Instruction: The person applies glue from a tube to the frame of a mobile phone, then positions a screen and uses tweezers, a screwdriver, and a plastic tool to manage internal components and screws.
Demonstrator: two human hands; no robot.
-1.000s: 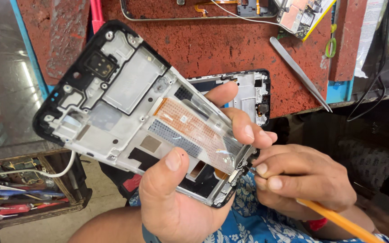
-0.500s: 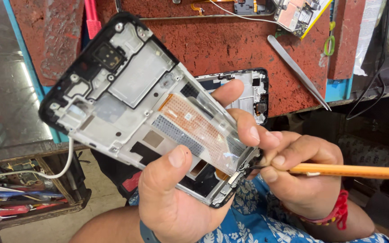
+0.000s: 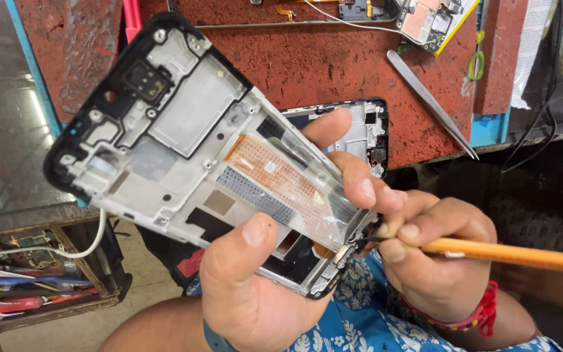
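My left hand (image 3: 262, 287) grips an opened phone frame (image 3: 184, 143) by its lower end, thumb on the front and fingers wrapped behind and over the right edge. The frame is silver metal with a black rim, and an orange flex strip (image 3: 281, 179) runs across its middle. My right hand (image 3: 434, 261) pinches an orange-handled tool (image 3: 509, 254), whose dark tip touches the frame's lower right corner. A red thread band circles the right wrist.
A worn red work mat (image 3: 333, 65) lies behind, with metal tweezers (image 3: 434, 104), a second phone frame (image 3: 366, 133), a small circuit board (image 3: 425, 23) and a pink tool (image 3: 131, 16). A wooden tray of tools (image 3: 27, 293) sits at lower left with a white cable (image 3: 66, 251).
The orange tool has swung from pointing down-right to nearly level, and my right hand has turned with it. The phone frame has tilted slightly and shifted right.
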